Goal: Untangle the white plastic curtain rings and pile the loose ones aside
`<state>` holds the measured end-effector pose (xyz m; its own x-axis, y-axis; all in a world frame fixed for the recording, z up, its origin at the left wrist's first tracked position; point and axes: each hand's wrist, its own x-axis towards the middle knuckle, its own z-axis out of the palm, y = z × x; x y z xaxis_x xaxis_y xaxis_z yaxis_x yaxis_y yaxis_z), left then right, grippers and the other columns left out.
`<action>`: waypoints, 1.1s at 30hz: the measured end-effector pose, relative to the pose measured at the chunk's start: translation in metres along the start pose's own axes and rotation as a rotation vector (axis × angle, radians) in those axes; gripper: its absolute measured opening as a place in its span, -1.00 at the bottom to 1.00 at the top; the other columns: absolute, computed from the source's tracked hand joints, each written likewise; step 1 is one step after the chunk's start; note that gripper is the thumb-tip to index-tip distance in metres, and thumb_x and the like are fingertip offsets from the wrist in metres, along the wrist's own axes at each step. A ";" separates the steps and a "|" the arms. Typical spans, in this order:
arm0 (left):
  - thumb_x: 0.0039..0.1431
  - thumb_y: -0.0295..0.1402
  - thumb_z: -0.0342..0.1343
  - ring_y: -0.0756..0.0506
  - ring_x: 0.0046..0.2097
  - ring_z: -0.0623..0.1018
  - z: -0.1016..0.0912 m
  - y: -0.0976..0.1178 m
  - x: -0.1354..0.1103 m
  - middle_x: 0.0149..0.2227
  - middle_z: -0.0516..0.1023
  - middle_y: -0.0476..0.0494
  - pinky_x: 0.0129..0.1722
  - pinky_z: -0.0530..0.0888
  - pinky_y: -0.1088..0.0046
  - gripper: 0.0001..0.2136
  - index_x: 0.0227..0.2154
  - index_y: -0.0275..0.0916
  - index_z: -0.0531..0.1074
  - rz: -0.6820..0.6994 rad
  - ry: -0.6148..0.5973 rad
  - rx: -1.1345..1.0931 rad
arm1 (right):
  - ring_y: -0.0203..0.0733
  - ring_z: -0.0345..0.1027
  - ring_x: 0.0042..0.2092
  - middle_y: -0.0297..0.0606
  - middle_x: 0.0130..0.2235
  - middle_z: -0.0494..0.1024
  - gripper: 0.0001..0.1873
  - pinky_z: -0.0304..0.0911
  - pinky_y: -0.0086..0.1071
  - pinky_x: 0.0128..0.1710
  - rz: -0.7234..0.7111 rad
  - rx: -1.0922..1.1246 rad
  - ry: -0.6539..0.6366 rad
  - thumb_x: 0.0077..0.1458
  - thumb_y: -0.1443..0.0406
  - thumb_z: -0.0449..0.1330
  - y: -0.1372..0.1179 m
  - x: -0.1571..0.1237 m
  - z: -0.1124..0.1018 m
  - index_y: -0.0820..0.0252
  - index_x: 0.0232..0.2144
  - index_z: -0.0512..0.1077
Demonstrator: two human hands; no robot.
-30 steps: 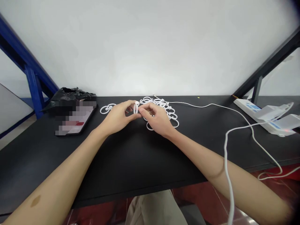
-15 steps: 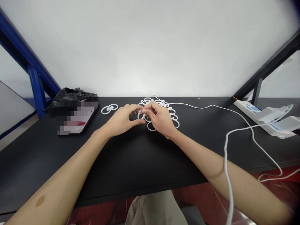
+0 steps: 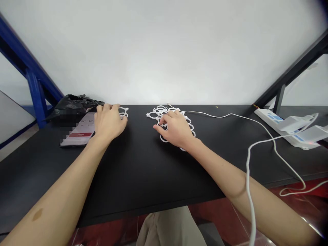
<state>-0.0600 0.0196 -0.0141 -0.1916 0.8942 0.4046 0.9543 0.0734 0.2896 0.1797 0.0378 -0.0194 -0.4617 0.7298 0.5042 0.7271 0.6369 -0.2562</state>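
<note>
My left hand point(image 3: 109, 123) is over the left side of the black table, its fingers spread and thumb apart from the index finger. White plastic rings with small round knobs point(image 3: 124, 115) show between the thumb and index finger, partly covered by the hand. One ring lies close to the index fingertip; whether it touches is unclear. Over a heap of similar white rings point(image 3: 153, 115) at the table's middle rests my right hand point(image 3: 175, 129). Its thumb points left, away from the bent index finger, and no ring is visibly gripped. The other fingertips are partly hidden among the rings.
Left of my left hand lies a phone point(image 3: 79, 134) showing a timer, with a crumpled black plastic bag point(image 3: 74, 102) behind it. A white cable point(image 3: 232, 114) runs from behind the heap to the right and crosses my right forearm. A power strip point(image 3: 271, 119) holds white plugs.
My left hand has left the ring pinched between both hands and moved left to the separate rings, where another ring now shows. My right hand has loosened its pinch and lowered onto the heap.
</note>
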 end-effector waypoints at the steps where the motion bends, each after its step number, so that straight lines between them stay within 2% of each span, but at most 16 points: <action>1: 0.17 -0.06 -0.02 -0.56 0.17 0.26 0.000 -0.004 0.000 0.07 0.43 -0.41 -0.02 0.26 -0.21 -0.52 0.04 -0.24 0.41 -0.008 -0.026 0.018 | 0.02 0.25 -0.12 -0.15 -0.31 0.43 -0.72 0.22 -0.04 -0.04 -0.006 -0.024 -0.026 0.11 0.08 0.25 0.001 -0.001 0.001 0.16 -0.44 0.43; 5: 0.12 -0.11 0.02 -0.57 0.18 0.26 0.001 -0.005 -0.003 0.09 0.39 -0.45 -0.01 0.25 -0.20 -0.53 0.04 -0.26 0.38 -0.049 -0.105 0.082 | 0.05 0.22 -0.09 -0.10 -0.24 0.41 -0.86 0.25 -0.01 -0.04 -0.014 -0.059 -0.115 0.07 0.23 0.28 0.001 -0.004 0.004 0.18 -0.44 0.47; 8: 0.09 -0.17 0.07 -0.58 0.19 0.23 0.002 0.004 -0.003 0.13 0.34 -0.50 0.05 0.24 -0.22 -0.50 0.09 -0.25 0.36 -0.031 -0.079 0.057 | 0.01 0.21 -0.11 -0.10 -0.22 0.40 -0.89 0.24 -0.05 -0.02 -0.032 -0.038 -0.125 0.13 0.34 0.19 -0.002 -0.003 0.003 0.20 -0.44 0.47; 11: 0.13 -0.19 0.04 -0.50 0.20 0.24 0.001 0.017 -0.004 0.15 0.38 -0.39 0.11 0.25 -0.14 -0.50 0.12 -0.22 0.35 0.097 -0.077 -0.040 | -0.04 0.21 -0.12 -0.11 -0.19 0.38 -0.88 0.24 -0.11 -0.01 -0.051 0.027 -0.076 0.19 0.34 0.14 -0.005 -0.002 0.001 0.21 -0.38 0.45; 14: 0.16 -0.20 0.05 -0.30 0.10 0.40 -0.003 0.033 -0.009 0.04 0.52 -0.21 0.10 0.34 0.11 -0.57 0.08 -0.19 0.40 0.231 -0.188 -0.261 | -0.05 0.22 -0.09 -0.10 -0.17 0.37 -0.90 0.23 -0.15 0.01 -0.079 0.105 -0.002 0.22 0.34 0.11 -0.008 0.000 0.000 0.24 -0.29 0.43; 18: 0.22 -0.09 0.03 -0.13 -0.15 0.55 -0.006 0.048 -0.015 -0.10 0.61 -0.07 -0.08 0.45 0.30 -0.66 -0.06 -0.13 0.48 0.089 -0.327 -0.588 | -0.07 0.23 -0.06 -0.09 -0.15 0.36 -0.91 0.24 -0.18 0.01 -0.148 0.185 0.046 0.25 0.35 0.10 -0.012 -0.001 -0.001 0.22 -0.26 0.40; 23: 0.17 -0.06 0.14 -0.08 -0.27 0.54 0.000 0.050 -0.016 -0.25 0.63 -0.10 -0.27 0.46 0.39 -0.64 -0.11 -0.22 0.48 0.014 -0.383 -0.910 | -0.10 0.27 -0.06 -0.11 -0.13 0.36 -0.92 0.27 -0.20 0.00 -0.215 0.243 0.061 0.24 0.34 0.10 -0.014 -0.002 0.000 0.20 -0.27 0.40; 27: 0.15 -0.12 0.18 -0.04 -0.33 0.50 -0.001 0.049 -0.016 -0.32 0.62 -0.11 -0.31 0.44 0.41 -0.68 -0.16 -0.25 0.52 -0.017 -0.336 -0.999 | -0.08 0.30 0.02 -0.08 -0.05 0.38 -0.77 0.28 -0.18 0.02 -0.132 0.323 0.184 0.24 0.23 0.15 -0.012 -0.001 0.001 0.19 -0.09 0.39; 30: 0.15 -0.13 0.18 -0.05 -0.33 0.50 -0.003 0.048 -0.015 -0.32 0.61 -0.12 -0.30 0.44 0.40 -0.69 -0.18 -0.25 0.53 -0.014 -0.362 -1.020 | -0.15 0.40 -0.09 -0.16 -0.10 0.49 -0.78 0.33 -0.25 -0.08 -0.062 0.457 0.120 0.25 0.25 0.13 -0.010 0.000 0.001 0.17 -0.07 0.39; 33: 0.17 -0.12 0.16 -0.06 -0.31 0.50 -0.004 0.047 -0.014 -0.30 0.61 -0.13 -0.29 0.45 0.39 -0.68 -0.17 -0.25 0.54 0.013 -0.437 -0.985 | -0.24 0.43 -0.23 -0.27 -0.24 0.56 -0.85 0.33 -0.34 -0.20 0.005 0.599 0.093 0.23 0.24 0.16 -0.012 0.001 0.000 0.17 -0.17 0.42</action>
<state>-0.0135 0.0084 -0.0033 0.1017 0.9870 0.1242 0.3135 -0.1503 0.9376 0.1706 0.0311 -0.0163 -0.3928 0.7257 0.5648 0.3041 0.6822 -0.6649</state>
